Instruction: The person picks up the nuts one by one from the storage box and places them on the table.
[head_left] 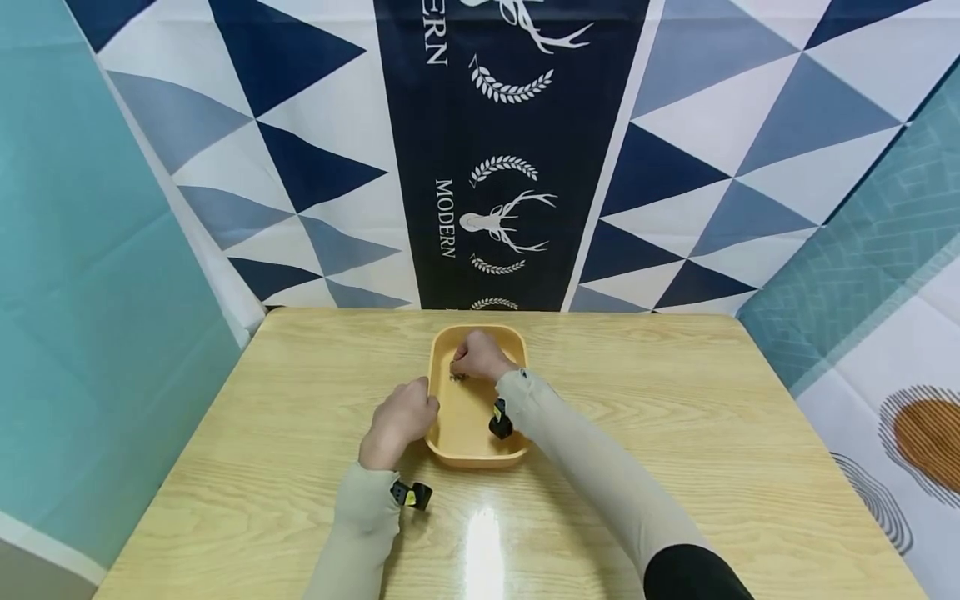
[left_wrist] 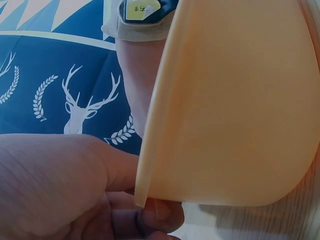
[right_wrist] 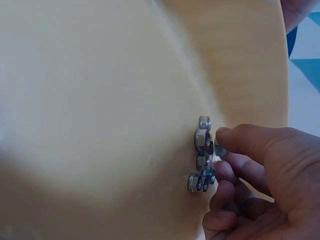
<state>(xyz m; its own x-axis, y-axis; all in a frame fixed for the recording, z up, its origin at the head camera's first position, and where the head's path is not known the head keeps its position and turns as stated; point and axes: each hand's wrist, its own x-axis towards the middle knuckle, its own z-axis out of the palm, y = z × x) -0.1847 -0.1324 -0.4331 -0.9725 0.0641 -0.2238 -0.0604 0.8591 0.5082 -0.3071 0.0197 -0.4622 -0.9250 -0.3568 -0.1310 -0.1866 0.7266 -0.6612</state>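
Note:
A shallow orange-yellow plastic tray (head_left: 467,429) with rounded corners stands on the table. My left hand (head_left: 401,417) grips its left wall, thumb on one side of the rim (left_wrist: 155,120) and curled fingers on the other. Inside the tray, toward the far left corner, my right hand (head_left: 483,357) reaches down. Its thumb and forefinger pinch a small silver hex nut (right_wrist: 220,148), partly hidden by the fingertips. Several more shiny hex nuts (right_wrist: 202,140) lie clustered right beside those fingertips, on the tray's floor.
The tray sits near the back of a light wood-grain table (head_left: 300,400). A patterned cloth (head_left: 517,167) with deer and triangles hangs behind the table's far edge. Small black cameras (head_left: 501,419) are strapped to both wrists.

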